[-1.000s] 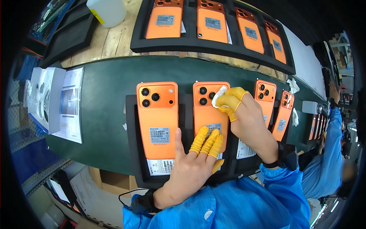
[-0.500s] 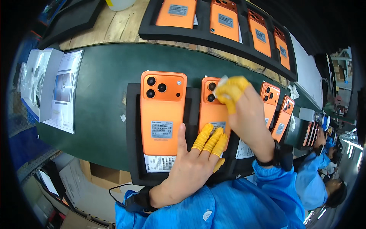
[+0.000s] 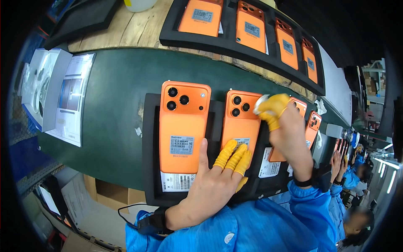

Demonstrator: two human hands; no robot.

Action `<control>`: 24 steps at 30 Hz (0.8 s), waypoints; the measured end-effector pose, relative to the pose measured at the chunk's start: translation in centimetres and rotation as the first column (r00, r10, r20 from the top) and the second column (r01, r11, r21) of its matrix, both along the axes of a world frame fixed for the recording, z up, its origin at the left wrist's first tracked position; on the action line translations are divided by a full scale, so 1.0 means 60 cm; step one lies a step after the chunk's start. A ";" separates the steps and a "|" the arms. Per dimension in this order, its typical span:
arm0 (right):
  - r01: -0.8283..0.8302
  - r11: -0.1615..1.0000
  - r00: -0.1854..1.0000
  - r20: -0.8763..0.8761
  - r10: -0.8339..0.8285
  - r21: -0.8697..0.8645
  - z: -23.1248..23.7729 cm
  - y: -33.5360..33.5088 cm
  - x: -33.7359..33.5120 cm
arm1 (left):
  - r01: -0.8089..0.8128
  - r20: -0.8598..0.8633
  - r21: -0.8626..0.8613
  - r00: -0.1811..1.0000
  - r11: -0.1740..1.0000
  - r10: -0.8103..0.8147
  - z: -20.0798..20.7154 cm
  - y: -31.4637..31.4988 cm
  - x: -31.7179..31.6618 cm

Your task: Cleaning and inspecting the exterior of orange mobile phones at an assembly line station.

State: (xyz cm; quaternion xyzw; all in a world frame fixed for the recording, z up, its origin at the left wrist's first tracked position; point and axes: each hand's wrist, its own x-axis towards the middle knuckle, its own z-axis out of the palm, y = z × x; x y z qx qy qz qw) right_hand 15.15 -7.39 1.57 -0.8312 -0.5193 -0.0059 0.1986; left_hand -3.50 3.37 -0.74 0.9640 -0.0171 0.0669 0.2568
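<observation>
paperwork [image 3: 72,128] lies beside an open white box [image 3: 60,86] at far left, on a green tabletop [image 3: 113,105]. next comes a first phone [image 3: 184,126], orange and back up, over a black foam tray [image 3: 152,185]; whether the left thumb touches its lower right edge, i cannot tell. the left hand [image 3: 212,187] is spread and gripping nothing, its yellow finger cots [image 3: 226,154] laid as before on the lower half of the second phone [image 3: 240,128], mid-view, back up, over the same tray. the right hand [image 3: 289,128], pinching a small white wipe [image 3: 261,102], has shifted from the camera block to the phone's upper right edge. half a second ago it hid one lens; now all three show, so the rubbing seems to be passing from block to rim, though blur hides any contact. a third phone [image 3: 299,110] shows partly behind that hand, a fourth phone [image 3: 311,132] just beyond.
</observation>
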 end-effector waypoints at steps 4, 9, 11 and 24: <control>0.059 0.989 0.997 -0.061 -0.051 0.139 0.020 0.038 0.001 | 0.043 -0.062 0.020 0.997 0.999 -0.041 0.001 0.000 -0.001; -0.020 0.999 0.996 -0.091 0.023 0.032 -0.013 0.044 -0.022 | 0.029 -0.082 -0.007 0.996 1.000 -0.029 0.001 -0.002 0.001; -0.035 0.999 0.996 -0.076 0.038 0.034 -0.015 0.025 -0.032 | 0.011 -0.062 -0.027 0.998 1.000 -0.013 -0.001 -0.001 0.000; -0.025 0.999 0.995 -0.097 0.028 0.038 -0.006 0.017 -0.025 | 0.008 -0.104 0.006 0.995 1.000 -0.007 0.008 -0.003 0.002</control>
